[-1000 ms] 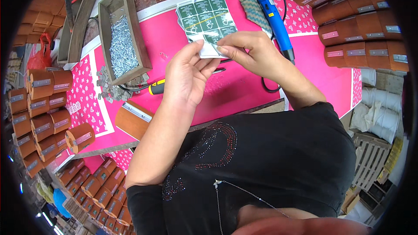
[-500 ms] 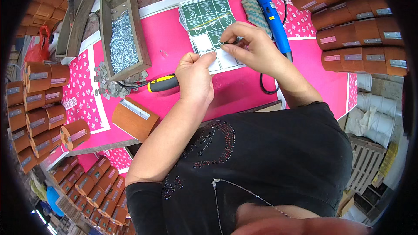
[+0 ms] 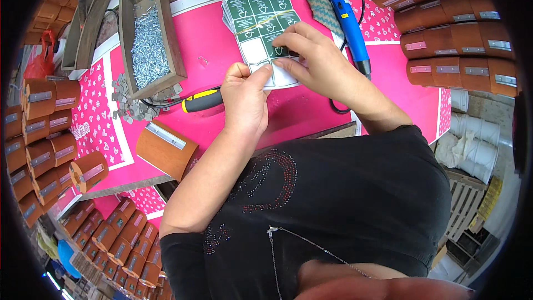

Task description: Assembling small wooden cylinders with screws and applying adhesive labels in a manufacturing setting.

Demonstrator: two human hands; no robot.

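Observation:
A stack of green-and-white label sheets (image 3: 240, 6) lies on the pink table cover, with a yellowish rubber band across it. My left hand (image 3: 245, 97) pinches the near edge of the top sheet, its thumb flat on a white patch. At the sheet's right side, my right hand (image 3: 317, 58) is bent in a loose pinch by a green label; its thumb rests close to my left thumb. Whatever lies right between those fingertips is partly hidden. Beside my left wrist is a black-and-yellow tool handle (image 3: 202, 100) with a cable.
A wooden box of screws (image 3: 150, 50) stands left of the sheets, small metal plates (image 3: 130, 103) beside it. A clay-coloured cylinder with a metal strip (image 3: 165, 147) lies near my left forearm. A blue electric screwdriver (image 3: 348, 22) lies right. More cylinders (image 3: 466, 44) are stacked on both sides.
My right hand's fingertips have spread slightly and its thumb has come closer to my left thumb. My left hand stays at the sheet's near edge. The whole view has shifted a little.

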